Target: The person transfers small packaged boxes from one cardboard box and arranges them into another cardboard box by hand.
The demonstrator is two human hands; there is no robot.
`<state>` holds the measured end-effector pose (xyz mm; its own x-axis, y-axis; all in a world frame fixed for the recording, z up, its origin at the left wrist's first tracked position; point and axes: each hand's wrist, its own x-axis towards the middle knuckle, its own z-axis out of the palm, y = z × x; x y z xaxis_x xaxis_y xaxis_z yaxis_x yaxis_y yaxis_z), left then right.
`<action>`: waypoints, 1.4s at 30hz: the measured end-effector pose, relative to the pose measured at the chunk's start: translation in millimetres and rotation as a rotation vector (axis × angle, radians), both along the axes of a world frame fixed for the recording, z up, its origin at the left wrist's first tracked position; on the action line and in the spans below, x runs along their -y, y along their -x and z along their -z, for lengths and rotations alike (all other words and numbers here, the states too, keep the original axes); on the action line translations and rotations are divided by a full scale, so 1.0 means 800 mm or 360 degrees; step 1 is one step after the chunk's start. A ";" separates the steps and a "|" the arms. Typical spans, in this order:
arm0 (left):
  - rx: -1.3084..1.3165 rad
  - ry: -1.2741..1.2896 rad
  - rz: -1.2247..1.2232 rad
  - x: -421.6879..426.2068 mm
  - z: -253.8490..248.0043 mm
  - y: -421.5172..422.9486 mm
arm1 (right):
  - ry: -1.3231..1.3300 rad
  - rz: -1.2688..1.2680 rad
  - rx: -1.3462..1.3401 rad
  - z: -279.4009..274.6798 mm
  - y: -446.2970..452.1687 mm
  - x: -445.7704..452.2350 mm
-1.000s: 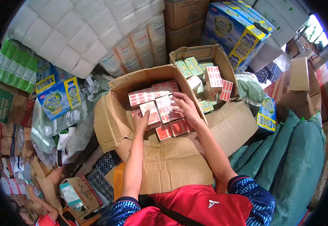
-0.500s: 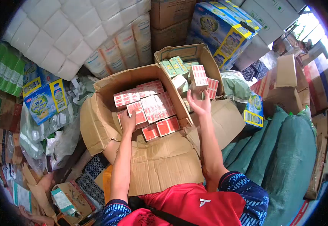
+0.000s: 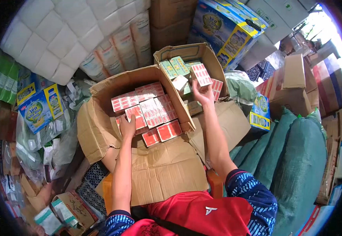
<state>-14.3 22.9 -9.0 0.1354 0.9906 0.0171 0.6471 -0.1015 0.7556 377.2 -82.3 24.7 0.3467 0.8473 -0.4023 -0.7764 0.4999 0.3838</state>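
Observation:
An open cardboard box (image 3: pixel 96 130) in the middle holds several red-and-white packs (image 3: pixel 149 91). My left hand (image 3: pixel 127 126) has its fingers closed on a red-and-white pack (image 3: pixel 136 117) at the box's left side. Behind and to the right stands a second open carton (image 3: pixel 216 67), containing green-and-yellow packs (image 3: pixel 179 66) and some red-and-white ones. Over this carton, my right hand (image 3: pixel 204 93) grips a red-and-white pack (image 3: pixel 201 74) from below, its fingers partly hidden by the pack. Another red pack (image 3: pixel 216 88) leans just right of that hand.
White wrapped bundles (image 3: pixel 61 35) are stacked at the upper left. Blue printed cartons (image 3: pixel 214 23) stand behind. Long green sacks (image 3: pixel 300 157) lie at the right, plastic bags (image 3: pixel 35 145) at the left. Part of another person's arm (image 3: pixel 41 196) shows at the lower left.
My right hand has moved from the red packs in the near box to the carton behind and now holds a pack there. The view has shifted, while my left hand stays at its pack.

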 end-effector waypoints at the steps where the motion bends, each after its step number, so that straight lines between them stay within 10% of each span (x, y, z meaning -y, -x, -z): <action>1: -0.0001 0.0028 0.0017 0.003 -0.004 0.000 | -0.0046 0.0087 -0.0027 0.009 -0.003 0.000; 9: -0.0019 0.0012 -0.0031 0.010 -0.015 -0.003 | -0.0088 -0.0170 -0.0060 0.124 -0.028 0.009; 15: 0.0020 0.0020 -0.0028 0.011 -0.014 -0.003 | 0.0305 -0.0389 0.0672 0.002 0.033 0.021; 22: -0.0014 0.0027 -0.0016 0.010 -0.011 -0.002 | 0.1028 -0.0608 0.1295 0.030 0.030 0.013; 32: -0.0059 -0.0201 -0.0203 0.030 -0.051 -0.008 | 0.0883 -0.0234 0.2026 0.035 0.046 0.030; 38: 0.0624 -0.0653 0.0021 0.033 -0.086 -0.018 | 0.0111 -0.0087 0.2266 -0.098 0.092 0.062; 42: 0.0685 -0.0736 0.0376 0.038 -0.068 -0.022 | 0.0563 -0.0386 0.2720 -0.179 0.144 0.062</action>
<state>3.6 -7.6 45.3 0.2341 0.8129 0.5333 0.2188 -0.5785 0.7858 261.6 -131.5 167.8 0.4287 0.8995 0.0845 -0.2192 0.1943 -0.9561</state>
